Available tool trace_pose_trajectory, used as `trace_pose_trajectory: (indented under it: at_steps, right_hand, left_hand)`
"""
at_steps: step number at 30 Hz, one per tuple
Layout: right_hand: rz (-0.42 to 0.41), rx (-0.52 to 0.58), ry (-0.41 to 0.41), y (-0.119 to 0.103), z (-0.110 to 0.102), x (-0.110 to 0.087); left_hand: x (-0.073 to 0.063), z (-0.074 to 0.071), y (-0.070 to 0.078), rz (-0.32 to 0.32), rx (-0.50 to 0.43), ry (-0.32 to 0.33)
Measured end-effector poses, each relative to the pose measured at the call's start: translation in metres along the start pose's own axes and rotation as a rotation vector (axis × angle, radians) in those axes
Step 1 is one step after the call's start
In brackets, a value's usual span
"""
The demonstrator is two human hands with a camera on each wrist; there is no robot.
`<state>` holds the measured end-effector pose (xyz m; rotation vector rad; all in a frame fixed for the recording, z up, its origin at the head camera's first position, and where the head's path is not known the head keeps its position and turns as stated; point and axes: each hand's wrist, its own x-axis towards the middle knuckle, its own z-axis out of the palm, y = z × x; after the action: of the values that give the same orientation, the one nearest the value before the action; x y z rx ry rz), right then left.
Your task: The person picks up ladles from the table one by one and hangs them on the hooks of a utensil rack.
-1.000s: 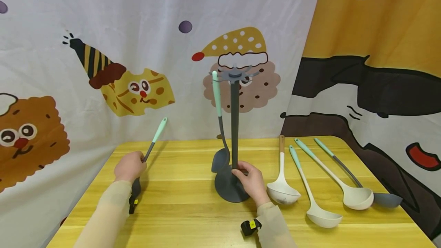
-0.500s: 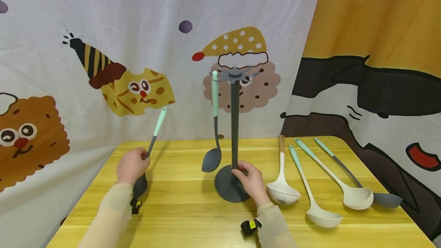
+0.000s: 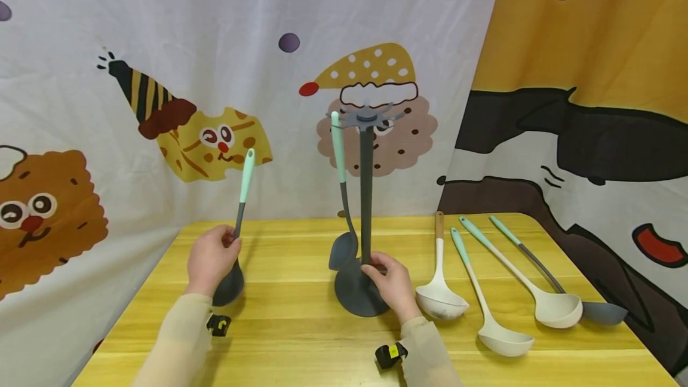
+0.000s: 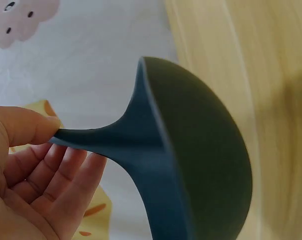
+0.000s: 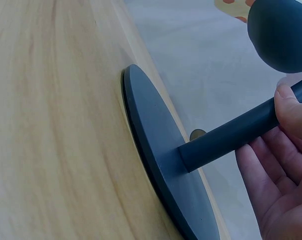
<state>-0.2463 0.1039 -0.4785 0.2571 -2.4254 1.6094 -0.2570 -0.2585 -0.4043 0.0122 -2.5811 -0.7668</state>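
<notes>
My left hand (image 3: 212,258) pinches the neck of a dark grey ladle (image 3: 230,286) whose mint handle points up, tilted slightly right. In the left wrist view, the thumb and fingers hold its grey shaft just above the wide bowl (image 4: 205,145). My right hand (image 3: 396,284) grips the pole of a dark grey utensil stand (image 3: 366,196) just above its round base, thumb on one side and fingers on the other in the right wrist view. From a hook at the left of the stand's top hangs another grey ladle (image 3: 343,251) with a mint handle.
Right of the stand on the wooden table (image 3: 285,339) lie a white ladle (image 3: 442,302) with a brown handle tip, two cream ladles (image 3: 505,339) with mint handles, and a grey ladle (image 3: 604,313). A cartoon-printed curtain (image 3: 242,46) hangs behind the table.
My left hand has moved slightly right and raised the ladle, turning it more upright. The hanging ladle swung out to the left and back. The right hand and stand stayed put.
</notes>
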Motion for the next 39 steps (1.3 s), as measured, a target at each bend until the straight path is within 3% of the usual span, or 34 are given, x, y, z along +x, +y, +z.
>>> trace_pose_trajectory:
  at_steps: [16,21,27,39]
  right_hand:
    - [0.024,-0.007,0.003,-0.001,0.001,0.000]
    - [0.009,-0.006,0.006,-0.001,0.001,-0.001]
    - [0.021,-0.009,0.004,-0.001,0.001,0.000]
    - [0.021,-0.011,-0.002,-0.001,0.000,0.000]
  left_hand:
    - [-0.007,-0.004,0.034,0.097,-0.159,0.221]
    - [-0.011,-0.007,0.046,0.159,-0.200,0.277]
    - [-0.015,-0.009,0.059,0.223,-0.225,0.295]
    - [-0.022,-0.013,0.079,0.256,-0.304,0.289]
